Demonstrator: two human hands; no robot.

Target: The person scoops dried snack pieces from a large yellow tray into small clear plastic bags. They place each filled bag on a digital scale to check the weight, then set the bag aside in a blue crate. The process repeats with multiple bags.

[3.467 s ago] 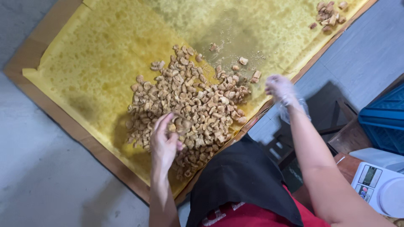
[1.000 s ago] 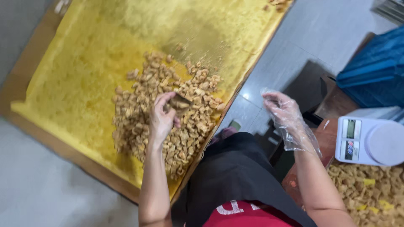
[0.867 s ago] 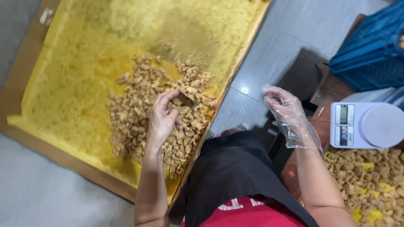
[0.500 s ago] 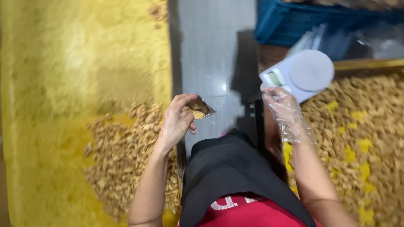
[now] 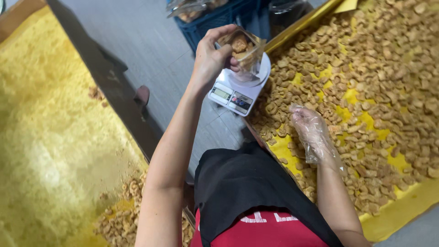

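Note:
My left hand [image 5: 211, 54] holds a small clear bag [image 5: 243, 46] with a few brown fried snack pieces in it, right over the round pan of a white kitchen scale [image 5: 238, 88]. My right hand [image 5: 312, 132], in a loose clear plastic glove, hovers with fingers spread over the snack pieces [image 5: 366, 82] lying on yellow paper [image 5: 402, 208] at the right. It holds nothing that I can see.
A second yellow sheet [image 5: 50, 151] lies at the left with a smaller heap of snack pieces [image 5: 120, 220] near its lower edge. A blue crate [image 5: 219, 16] with bags stands at the top. Grey floor [image 5: 151, 50] runs between the sheets.
The view has swung from the left sheet to the right one. My left hand lifted from the left heap and carried the small bag over to the scale. My right hand dropped to the right pile.

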